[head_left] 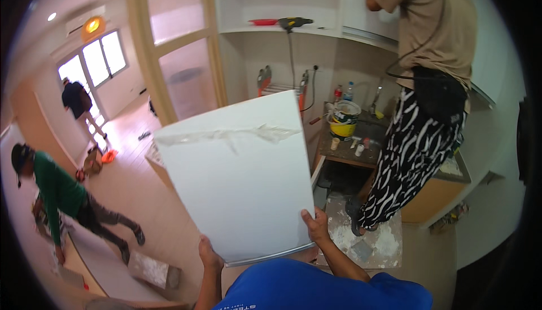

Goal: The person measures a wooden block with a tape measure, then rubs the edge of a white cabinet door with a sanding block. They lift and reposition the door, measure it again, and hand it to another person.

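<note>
White panel (237, 191) held at both sides

The panel is up in the air, in front of the person's blue shirt (322, 287). The left hand (210, 253) grips its left side near the bottom corner. The right hand (318, 225) grips the right side, with its thumb on the front. A silver strip (271, 255) runs along the bottom edge, and crinkly clear film (271, 133) goes across near the top.

To hold it well, both hands should squeeze evenly, because the tall top could tip. Slow turns would help keep the corners from bumping the yellow bucket (342, 128) or the co-worker in stripy trousers (435, 95) on the right.

Further out, a power tool (293, 23) lies on a white shelf (243, 29). A co-worker in a green shirt (59, 183) bends down at the far left.

The panel hides its own back and most of the fingers. It also covers part of what looks like an orange ladder (303, 88). The stripy-trousered co-worker's head is cut off. The gap under the worktop (333, 151) is too dark to see into.
</note>
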Action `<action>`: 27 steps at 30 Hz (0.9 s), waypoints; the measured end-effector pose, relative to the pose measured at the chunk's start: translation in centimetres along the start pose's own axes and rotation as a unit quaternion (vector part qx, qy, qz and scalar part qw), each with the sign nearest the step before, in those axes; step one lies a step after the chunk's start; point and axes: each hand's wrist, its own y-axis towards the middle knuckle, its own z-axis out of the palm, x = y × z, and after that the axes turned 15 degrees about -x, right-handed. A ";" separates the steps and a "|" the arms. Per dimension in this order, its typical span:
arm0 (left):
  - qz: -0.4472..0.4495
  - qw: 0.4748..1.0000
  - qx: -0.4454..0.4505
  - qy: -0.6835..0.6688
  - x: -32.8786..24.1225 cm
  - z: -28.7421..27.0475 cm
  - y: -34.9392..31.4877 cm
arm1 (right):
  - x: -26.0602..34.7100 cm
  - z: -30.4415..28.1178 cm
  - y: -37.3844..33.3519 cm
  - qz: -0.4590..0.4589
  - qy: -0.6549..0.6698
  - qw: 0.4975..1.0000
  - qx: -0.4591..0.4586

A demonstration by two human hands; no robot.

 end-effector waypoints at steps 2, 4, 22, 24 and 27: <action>0.006 1.000 0.019 -0.005 -0.4 0.2 -0.4 | 1.0 0.3 -0.5 0.004 0.000 1.000 0.007; 0.010 1.000 0.012 0.003 -0.4 -1.1 -0.6 | 3.5 0.5 -1.4 0.009 -0.016 1.000 0.020; 0.051 0.995 -0.036 -0.080 -1.1 -4.7 -2.9 | 5.8 3.0 -3.7 -0.133 -0.068 0.984 0.101; 0.047 0.993 -0.043 -0.096 0.6 -7.1 -2.5 | 7.0 3.4 -3.8 -0.149 -0.062 0.981 0.108; 0.016 0.991 -0.094 -0.091 0.7 -6.9 -3.2 | 6.6 3.1 -3.5 -0.186 -0.098 0.970 0.124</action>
